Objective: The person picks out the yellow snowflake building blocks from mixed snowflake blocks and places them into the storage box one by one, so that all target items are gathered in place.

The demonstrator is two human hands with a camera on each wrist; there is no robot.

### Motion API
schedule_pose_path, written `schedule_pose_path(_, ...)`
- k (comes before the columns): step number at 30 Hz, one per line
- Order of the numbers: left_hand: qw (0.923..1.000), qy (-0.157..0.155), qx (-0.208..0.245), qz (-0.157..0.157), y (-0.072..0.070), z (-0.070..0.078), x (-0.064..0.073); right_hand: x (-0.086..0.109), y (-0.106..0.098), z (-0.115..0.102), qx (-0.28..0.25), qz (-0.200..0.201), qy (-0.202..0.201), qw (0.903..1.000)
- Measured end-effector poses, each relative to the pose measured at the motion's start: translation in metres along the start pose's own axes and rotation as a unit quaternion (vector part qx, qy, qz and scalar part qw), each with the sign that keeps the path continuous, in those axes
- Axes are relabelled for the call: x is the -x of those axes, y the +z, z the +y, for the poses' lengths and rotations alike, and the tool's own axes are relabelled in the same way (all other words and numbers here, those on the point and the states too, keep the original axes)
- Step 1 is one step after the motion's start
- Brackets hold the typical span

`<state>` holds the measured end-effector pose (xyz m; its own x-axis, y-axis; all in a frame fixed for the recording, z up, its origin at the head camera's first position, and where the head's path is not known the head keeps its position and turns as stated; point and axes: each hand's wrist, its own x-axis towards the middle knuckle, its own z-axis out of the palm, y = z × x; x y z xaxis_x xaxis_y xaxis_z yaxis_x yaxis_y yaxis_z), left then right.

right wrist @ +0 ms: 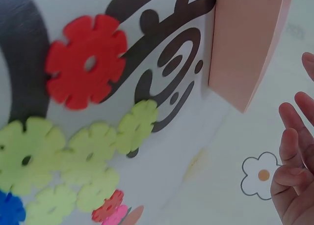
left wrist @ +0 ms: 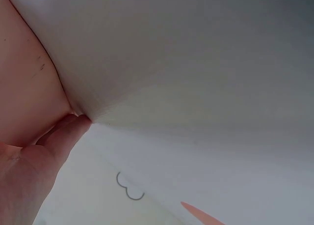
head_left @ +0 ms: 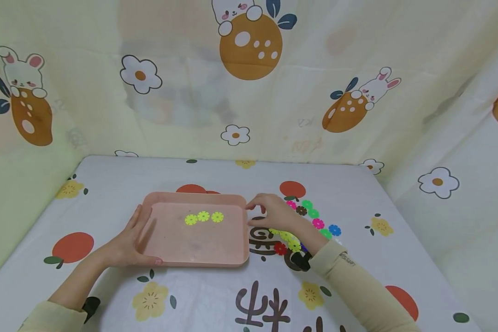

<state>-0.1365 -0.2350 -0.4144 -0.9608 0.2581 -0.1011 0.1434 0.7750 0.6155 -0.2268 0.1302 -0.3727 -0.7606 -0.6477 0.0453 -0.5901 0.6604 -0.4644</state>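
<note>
A pink rectangular tray (head_left: 199, 249) lies on the table, with three yellow flower-shaped plastic pieces (head_left: 203, 216) near the middle of its floor. My left hand (head_left: 126, 244) holds the tray's left front corner, fingers along the left side and thumb at the front rim. Close by the tray's right back corner is my right hand (head_left: 275, 213), its fingers loosely bent and nothing between them. The right wrist view shows these fingers (right wrist: 289, 151) apart from the tray wall (right wrist: 245, 43). Beside and partly behind the right hand lie loose flower pieces, among them a red one (right wrist: 66, 72).
Several green (head_left: 313, 213), pink (head_left: 317, 223) and blue (head_left: 334, 230) flower pieces spread to the right of the right hand. Yellow ones (right wrist: 91, 146) bunch near its wrist. A printed cloth covers the table (head_left: 207, 299); a patterned curtain (head_left: 182, 110) hangs at the back.
</note>
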Motion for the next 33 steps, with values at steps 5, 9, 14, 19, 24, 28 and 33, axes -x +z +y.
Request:
schedule_pose_path(5,1.0000,0.004,0.005,0.001,0.000,0.000,0.000,0.008,-0.004,0.005,0.006,0.002,0.008,0.9999)
schedule_pose_path(9,1.0000,0.002,0.007,0.000,0.000,0.000,0.000,0.015,-0.006,0.008,0.006,0.007,0.020,0.9997)
schedule_pose_path(14,1.0000,0.001,0.009,-0.002,0.000,0.001,0.001,0.022,-0.007,0.014,0.014,0.008,0.026,0.9995)
schedule_pose_path(19,0.9999,-0.001,0.011,-0.001,-0.001,0.002,0.001,0.028,-0.007,0.021,0.024,0.003,0.035,0.9991)
schedule_pose_path(24,1.0000,0.000,0.006,0.001,0.000,0.000,0.000,0.033,-0.006,0.029,0.025,-0.001,0.049,0.9985)
schedule_pose_path(28,1.0000,0.002,0.002,0.002,0.001,-0.002,-0.001,0.035,-0.005,0.033,0.029,-0.004,0.051,0.9983)
schedule_pose_path(33,1.0000,0.003,0.000,0.003,0.002,-0.002,-0.001,0.036,-0.002,0.039,0.035,-0.008,0.055,0.9978)
